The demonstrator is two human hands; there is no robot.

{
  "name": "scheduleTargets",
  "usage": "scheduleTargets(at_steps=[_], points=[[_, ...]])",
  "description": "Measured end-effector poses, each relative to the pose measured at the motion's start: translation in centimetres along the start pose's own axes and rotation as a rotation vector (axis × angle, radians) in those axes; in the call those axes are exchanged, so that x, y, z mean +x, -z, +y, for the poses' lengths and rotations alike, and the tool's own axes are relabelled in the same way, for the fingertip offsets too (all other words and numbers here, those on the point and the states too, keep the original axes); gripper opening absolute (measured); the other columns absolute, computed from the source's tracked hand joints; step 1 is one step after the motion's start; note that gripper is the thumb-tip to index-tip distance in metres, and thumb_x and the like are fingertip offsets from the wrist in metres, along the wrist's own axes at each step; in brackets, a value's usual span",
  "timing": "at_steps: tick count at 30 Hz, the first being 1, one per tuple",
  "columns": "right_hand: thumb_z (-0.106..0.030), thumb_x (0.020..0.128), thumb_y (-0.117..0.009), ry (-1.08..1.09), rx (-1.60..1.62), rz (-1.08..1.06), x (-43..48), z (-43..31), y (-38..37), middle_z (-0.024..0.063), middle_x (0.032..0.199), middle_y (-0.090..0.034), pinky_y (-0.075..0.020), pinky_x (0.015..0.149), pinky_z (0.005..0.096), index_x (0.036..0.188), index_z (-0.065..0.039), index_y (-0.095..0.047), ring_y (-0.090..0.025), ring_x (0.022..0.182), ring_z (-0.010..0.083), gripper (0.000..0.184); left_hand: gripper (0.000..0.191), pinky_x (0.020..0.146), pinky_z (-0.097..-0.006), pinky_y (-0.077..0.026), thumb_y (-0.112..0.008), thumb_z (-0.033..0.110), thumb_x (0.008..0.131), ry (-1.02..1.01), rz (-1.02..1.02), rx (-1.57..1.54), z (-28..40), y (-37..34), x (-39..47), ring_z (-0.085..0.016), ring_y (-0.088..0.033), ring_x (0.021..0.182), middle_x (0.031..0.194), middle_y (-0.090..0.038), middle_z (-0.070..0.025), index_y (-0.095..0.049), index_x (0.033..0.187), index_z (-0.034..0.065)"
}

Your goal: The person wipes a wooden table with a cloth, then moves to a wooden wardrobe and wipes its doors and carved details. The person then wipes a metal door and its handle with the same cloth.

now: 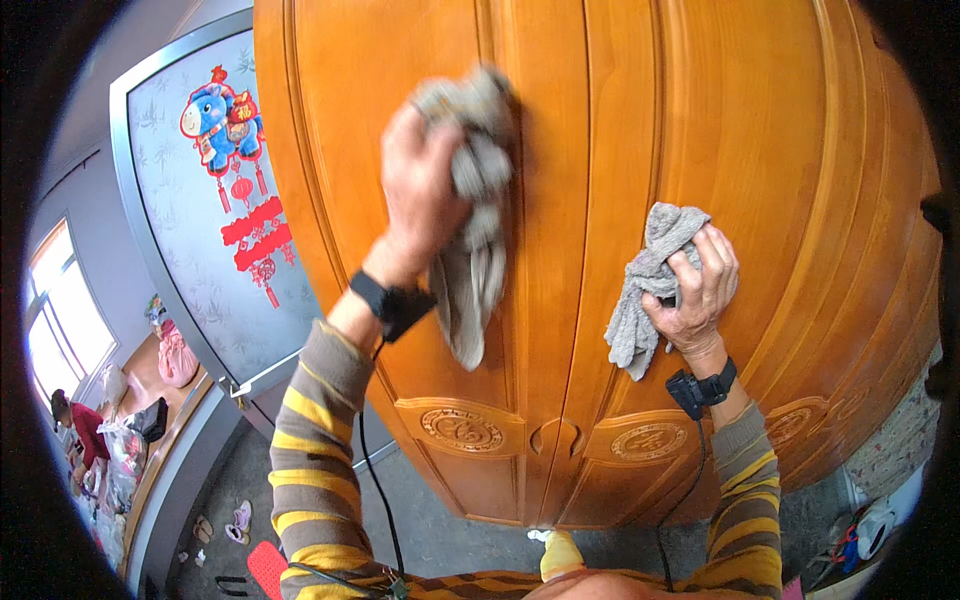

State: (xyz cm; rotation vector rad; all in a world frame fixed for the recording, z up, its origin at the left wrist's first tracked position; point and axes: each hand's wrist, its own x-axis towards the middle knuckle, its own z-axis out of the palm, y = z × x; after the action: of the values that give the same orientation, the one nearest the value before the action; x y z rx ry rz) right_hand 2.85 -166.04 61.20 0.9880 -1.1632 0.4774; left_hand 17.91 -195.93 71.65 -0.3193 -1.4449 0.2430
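Note:
A large wooden wardrobe (555, 225) with panelled doors, carved medallions and curved handles stands before me. My left hand (424, 180) grips a bunched grey-beige cloth (476, 277) against the left door; cloth and hand are blurred, and the cloth's lower end hangs down. My right hand (697, 289) is closed around a grey knitted or terry cloth (649, 277) that lies against a right-hand door, lower than the left one. Both wrists wear black bands with cables.
At left stands a framed frosted-glass door (202, 247) with red decorations. Beyond it, a person (88, 431) in red is beside bags on a raised wooden platform (169, 420). Shoes (240, 521) and a red stool or mat (266, 570) are on the floor. Assorted items (862, 536) lie at lower right.

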Motion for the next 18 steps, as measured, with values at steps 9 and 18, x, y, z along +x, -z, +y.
scheduleTargets(at_steps=[9, 18], points=[[-0.05, 0.085, -0.068, -0.02, 0.023, -0.012, 0.1, -0.1, 0.2, 0.0124, 0.128, -0.052, -0.0417, 0.105, 0.0562, 0.118, -0.018, -0.058, -0.05, 0.125, 0.0358, 0.047, 0.042, 0.094, -0.0465, -0.047, -0.072, 0.008, 0.075, 0.073, 0.199, -0.022, -1.0, -3.9, 9.2, -0.043, -0.057, 0.109, 0.112, -0.061, -0.022, -0.062, 0.116, 0.0067], [-0.041, 0.081, -0.071, -0.031, 0.038, -0.019, 0.4, -0.4, 0.5, 0.0116, 0.127, -0.052, -0.0418, 0.105, 0.0557, 0.118, -0.018, -0.058, -0.05, 0.125, 0.0356, 0.046, 0.028, 0.098, -0.0485, -0.049, -0.075, 0.016, 0.072, -0.429, -0.26, -0.218, 5.0, -1.6, 2.2, -0.037, -0.059, 0.117, 0.126, -0.061, -0.018, -0.067, 0.097, 0.0056]])
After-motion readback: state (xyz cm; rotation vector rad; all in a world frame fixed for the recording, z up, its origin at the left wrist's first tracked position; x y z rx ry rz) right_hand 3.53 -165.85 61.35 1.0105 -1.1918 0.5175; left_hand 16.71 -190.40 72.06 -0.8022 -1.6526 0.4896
